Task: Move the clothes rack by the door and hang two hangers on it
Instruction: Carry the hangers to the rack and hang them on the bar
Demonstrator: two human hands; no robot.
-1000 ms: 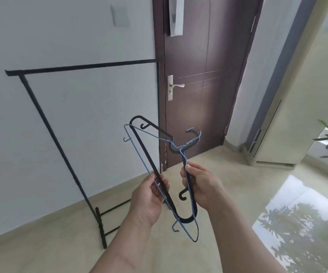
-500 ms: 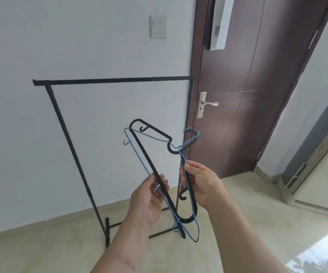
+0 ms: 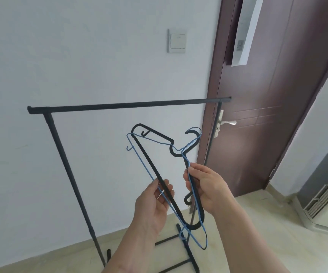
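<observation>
Both hands grip the paired hangers: left hand [image 3: 155, 201] pinches the black hanger [image 3: 153, 166] and blue wire hanger [image 3: 145, 170] at their long bars, right hand [image 3: 204, 186] closed on their other side. Their hooks point toward 1 o'clock, below the clothes rack [image 3: 127, 105], which stands beside the door [image 3: 273, 115]. Interlocked as they seem, separating them could snag and drop one; a hard hook-on might tip the light rack.
</observation>
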